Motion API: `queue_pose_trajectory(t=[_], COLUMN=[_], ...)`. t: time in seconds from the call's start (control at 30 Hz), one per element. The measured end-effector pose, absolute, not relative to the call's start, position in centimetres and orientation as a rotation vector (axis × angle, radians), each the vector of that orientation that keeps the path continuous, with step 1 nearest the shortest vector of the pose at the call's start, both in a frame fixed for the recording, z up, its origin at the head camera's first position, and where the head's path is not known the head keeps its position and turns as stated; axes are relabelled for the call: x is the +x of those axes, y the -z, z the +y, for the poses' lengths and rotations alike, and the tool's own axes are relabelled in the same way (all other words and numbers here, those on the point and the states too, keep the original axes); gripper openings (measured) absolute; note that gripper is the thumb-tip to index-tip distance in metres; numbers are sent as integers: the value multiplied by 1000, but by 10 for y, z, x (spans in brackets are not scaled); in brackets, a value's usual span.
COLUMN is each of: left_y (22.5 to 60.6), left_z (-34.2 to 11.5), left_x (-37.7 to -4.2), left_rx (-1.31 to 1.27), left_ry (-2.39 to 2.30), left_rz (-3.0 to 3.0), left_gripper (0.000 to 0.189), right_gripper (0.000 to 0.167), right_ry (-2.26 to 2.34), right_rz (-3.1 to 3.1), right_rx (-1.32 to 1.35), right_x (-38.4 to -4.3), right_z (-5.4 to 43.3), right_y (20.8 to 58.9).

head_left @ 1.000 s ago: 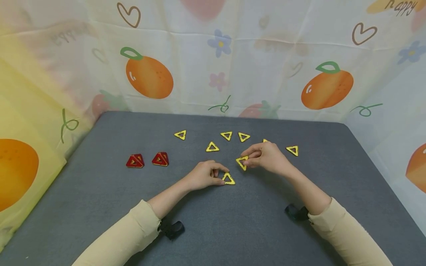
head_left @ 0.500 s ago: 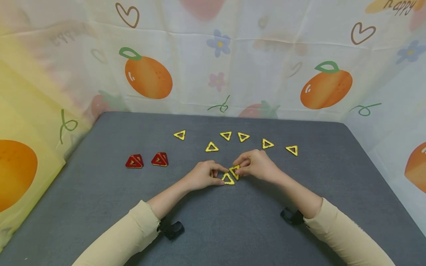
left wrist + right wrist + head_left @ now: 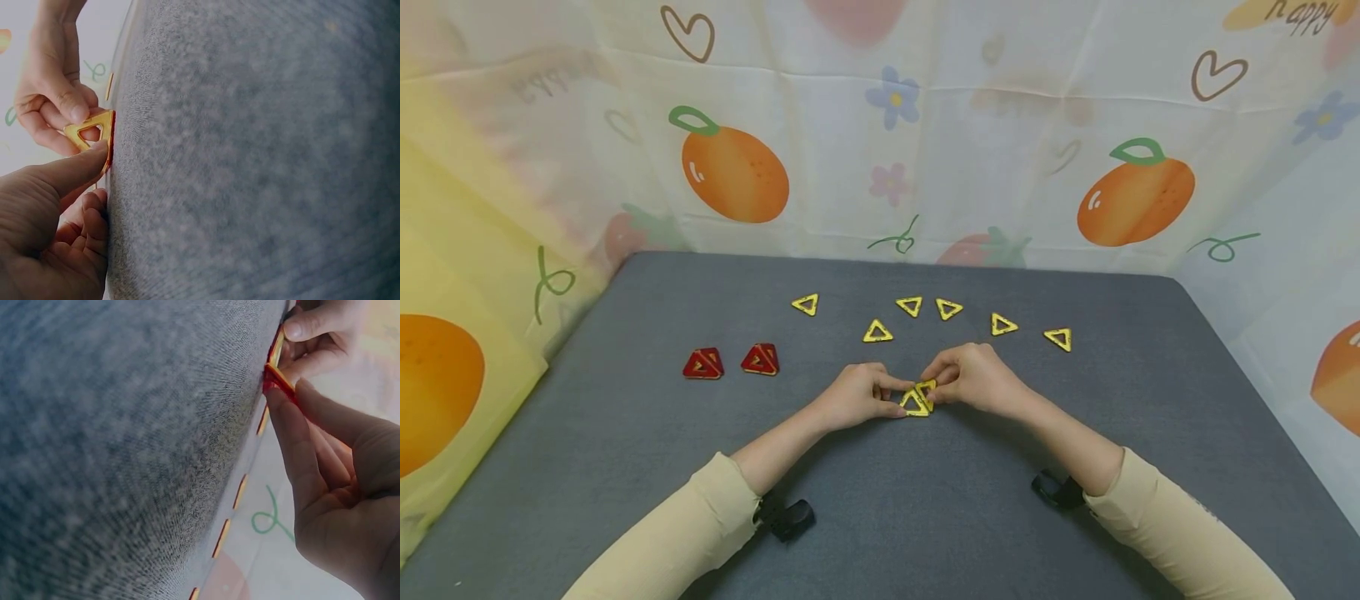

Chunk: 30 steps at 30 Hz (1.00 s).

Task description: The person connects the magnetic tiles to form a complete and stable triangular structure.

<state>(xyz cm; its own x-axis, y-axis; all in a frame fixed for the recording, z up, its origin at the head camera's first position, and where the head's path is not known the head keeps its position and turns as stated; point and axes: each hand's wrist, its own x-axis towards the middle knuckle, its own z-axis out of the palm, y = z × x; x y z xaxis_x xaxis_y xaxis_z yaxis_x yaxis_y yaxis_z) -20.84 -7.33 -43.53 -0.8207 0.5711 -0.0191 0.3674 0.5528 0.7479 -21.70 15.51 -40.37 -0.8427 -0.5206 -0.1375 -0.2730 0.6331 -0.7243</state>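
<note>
At the middle of the table, my left hand (image 3: pixel 857 396) pinches a yellow triangular tile (image 3: pixel 914 413) with an open centre between thumb and forefinger. Its base edge faces me. Against its right side, my right hand (image 3: pixel 981 379) pinches a second yellow triangular tile (image 3: pixel 932 384), partly covered by the fingers. In the right wrist view, this held tile (image 3: pixel 282 380) is tilted off the table and shows a red side. The left wrist view has a yellow tile (image 3: pixel 105 119) by both hands' fingertips; the tiles touch or nearly touch.
Several loose yellow triangular tiles lie flat behind the hands, including one tile (image 3: pixel 877 339) near centre and one tile (image 3: pixel 1059 333) at right. Two red pyramid-like pieces (image 3: pixel 703 365) stand at left on the grey table (image 3: pixel 880 517). A printed curtain (image 3: pixel 985 192) hangs behind.
My right hand has carried its tile left and toward me, up to the left tile's right side, uncovering a loose tile behind. My left hand stays nearly still.
</note>
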Motion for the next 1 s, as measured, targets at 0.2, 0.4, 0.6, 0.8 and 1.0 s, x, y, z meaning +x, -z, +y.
queue_pose_trajectory(t=[0.2,0.4,0.6,0.8,1.0], left_y=[436,436,436,434,434], left_z=[-73,-73,-73,-73,-73], left_x=[-208,-208,-207,-207,-207], left_rx=[775,763,713,691,672], left_ry=[-1111,-1134,-1157,-1203,-1231], left_rz=[2543,2538,2542,2528,2532], left_gripper=[41,40,37,32,27], right_gripper=[35,44,50,49,46], right_ry=[982,956,895,871,856], right_rz=[2497,2426,2425,2443,2455], right_rx=[-792,-859,-945,-973,-982], right_x=[-218,-221,-224,-225,-224], right_z=[156,159,158,155,155], right_y=[406,409,415,418,417])
